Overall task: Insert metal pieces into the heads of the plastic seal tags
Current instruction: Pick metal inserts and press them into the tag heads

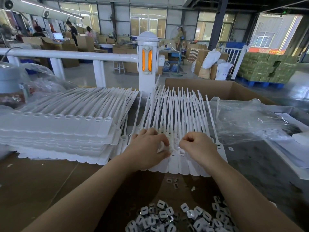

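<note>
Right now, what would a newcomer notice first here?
Probably the fan of white seal tags at centre, with the left hand and right hand working at their heads. Next, the neat stack of tags on the left, and the heap of small metal pieces near the bottom edge.

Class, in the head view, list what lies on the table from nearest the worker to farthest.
Pile of metal pieces → few loose metal pieces → row of seal tags under both hands → cardboard box.
</note>
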